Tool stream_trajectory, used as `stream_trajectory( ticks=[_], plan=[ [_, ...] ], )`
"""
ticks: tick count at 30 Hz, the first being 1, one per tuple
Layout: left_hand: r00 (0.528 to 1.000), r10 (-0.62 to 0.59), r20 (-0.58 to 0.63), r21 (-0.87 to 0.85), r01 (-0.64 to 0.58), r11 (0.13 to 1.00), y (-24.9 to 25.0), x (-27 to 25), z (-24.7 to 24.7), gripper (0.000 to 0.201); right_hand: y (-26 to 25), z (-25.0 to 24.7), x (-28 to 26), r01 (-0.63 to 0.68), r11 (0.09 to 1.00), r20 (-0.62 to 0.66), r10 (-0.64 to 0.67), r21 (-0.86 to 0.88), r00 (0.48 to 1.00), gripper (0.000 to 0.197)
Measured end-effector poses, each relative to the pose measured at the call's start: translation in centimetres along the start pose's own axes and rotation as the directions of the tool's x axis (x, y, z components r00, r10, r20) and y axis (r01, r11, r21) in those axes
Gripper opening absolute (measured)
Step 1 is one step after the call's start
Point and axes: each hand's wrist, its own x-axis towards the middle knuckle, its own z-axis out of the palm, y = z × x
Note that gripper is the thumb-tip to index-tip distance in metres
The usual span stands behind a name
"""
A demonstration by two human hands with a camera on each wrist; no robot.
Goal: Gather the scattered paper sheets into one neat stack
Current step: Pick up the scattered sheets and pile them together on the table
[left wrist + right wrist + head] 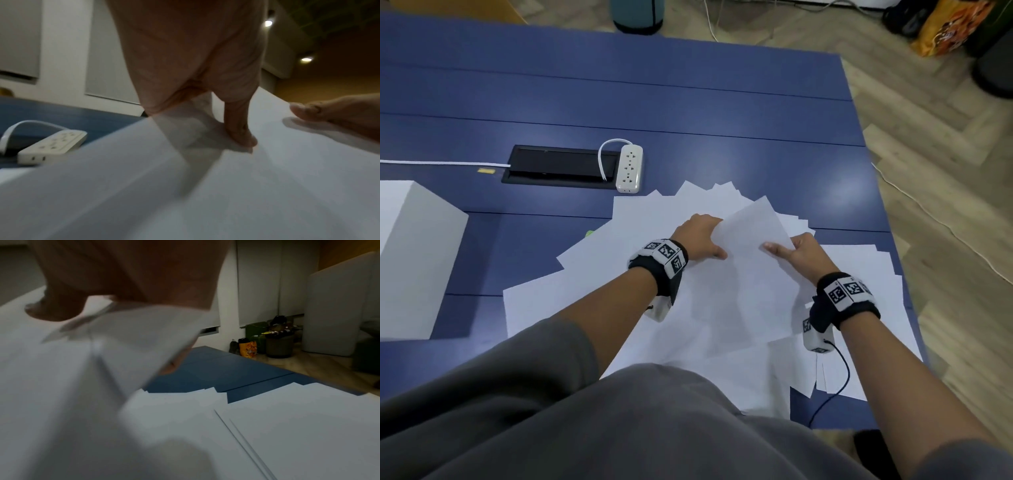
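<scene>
Both your hands pinch one lifted sheet [751,236]: left hand [700,238] at its left edge, right hand [806,255] at its right; scattered paper sheets [599,287] lie spread beneath your grip.

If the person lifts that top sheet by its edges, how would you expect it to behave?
Probably floppy: the top sheet, held by the left hand and right hand, already bows in the right wrist view. Likely light. Pushed, it may slide over the loose sheets beneath.
</scene>
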Motion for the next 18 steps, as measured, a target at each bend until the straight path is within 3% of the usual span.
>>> stream_trajectory(
  ticks=[3, 6, 9, 11, 14, 15, 18],
  plan=[
    [0.994, -0.040, -0.106, -0.260, 0.011, 0.966, -0.6, -0.2, -0.5, 0.034, 0.6, -1.5, 0.2, -0.018, 0.998, -0.030, 0.020, 0.058, 0.999, 0.056],
    [0.974, -0.161, -0.162, -0.474, 0.066, 0.878, -2.5, -0.2, -0.7, 0.031, 2.0, -2.7, -0.3, -0.005, 0.964, -0.097, 0.031, 0.265, 0.995, 0.036],
    [0.951, -0.274, -0.141, -0.639, 0.124, 0.759, -4.0, 0.0, -0.2, 0.028, 2.9, -2.1, -1.1, -0.029, 0.888, -0.054, 0.061, 0.459, 0.997, 0.054],
    [0.936, -0.323, -0.138, -0.692, 0.142, 0.708, -4.4, 0.2, 0.4, 0.020, 3.3, -0.8, -1.1, -0.087, 0.872, 0.019, 0.088, 0.482, 0.996, 0.062],
    [0.912, -0.402, -0.083, -0.749, 0.208, 0.629, -4.7, 0.3, 1.6, 0.025, 4.4, 1.1, -0.5, -0.162, 0.896, 0.107, 0.128, 0.414, 0.986, 0.078],
    [0.909, -0.412, -0.058, -0.761, 0.226, 0.608, -4.7, 0.4, 2.1, 0.027, 4.7, 1.7, -0.5, -0.181, 0.902, 0.139, 0.136, 0.393, 0.981, 0.077],
    [0.898, -0.441, -0.015, -0.731, 0.291, 0.617, -4.6, 0.7, 3.8, 0.030, 5.3, 2.6, -0.8, -0.240, 0.892, 0.184, 0.181, 0.382, 0.966, 0.044]
  ],
)
